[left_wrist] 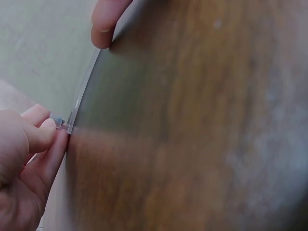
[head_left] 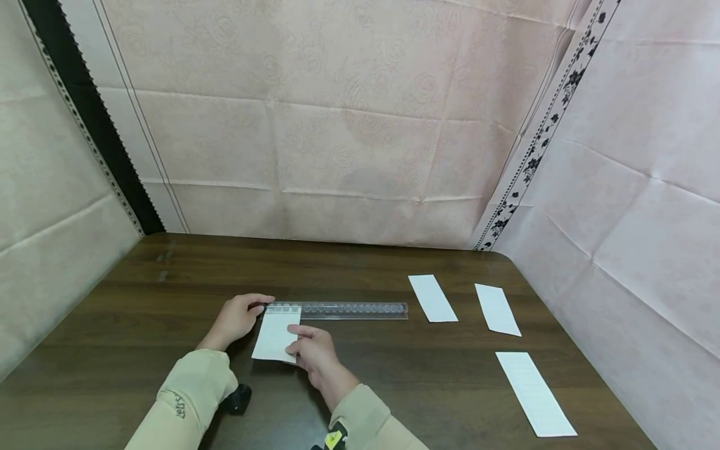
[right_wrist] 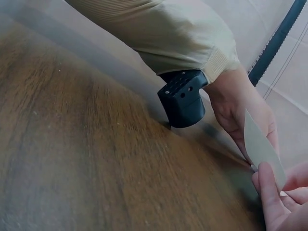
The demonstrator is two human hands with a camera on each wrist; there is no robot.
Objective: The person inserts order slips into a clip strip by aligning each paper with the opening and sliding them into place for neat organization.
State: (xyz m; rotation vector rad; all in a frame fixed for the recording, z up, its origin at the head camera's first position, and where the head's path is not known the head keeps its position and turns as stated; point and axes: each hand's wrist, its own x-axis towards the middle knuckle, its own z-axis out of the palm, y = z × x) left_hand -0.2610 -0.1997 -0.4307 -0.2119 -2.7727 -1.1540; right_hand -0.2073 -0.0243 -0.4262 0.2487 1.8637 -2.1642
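A clear plastic ruler [head_left: 354, 309] lies crosswise on the brown table. At its left end, my left hand [head_left: 236, 320] grips it between thumb and index finger. A white strip of paper [head_left: 275, 337] slants toward me, its far end lying under the ruler's left part, where the markings show over it. My right hand [head_left: 317, 356] pinches the strip's right edge near its lower end. In the right wrist view the paper [right_wrist: 261, 149] stands tilted, curving up from the fingers. The left wrist view catches the ruler's narrow clear edge [left_wrist: 85, 91] close up.
Two short white paper pieces [head_left: 433, 299] [head_left: 498, 310] lie at the back right of the table [head_left: 169, 375]. A longer paper strip [head_left: 536, 394] is nearer, by the right edge. Pale patterned cloth [head_left: 349, 144] hangs behind and at both sides. A black wrist camera [right_wrist: 183, 101] sits below the left sleeve.
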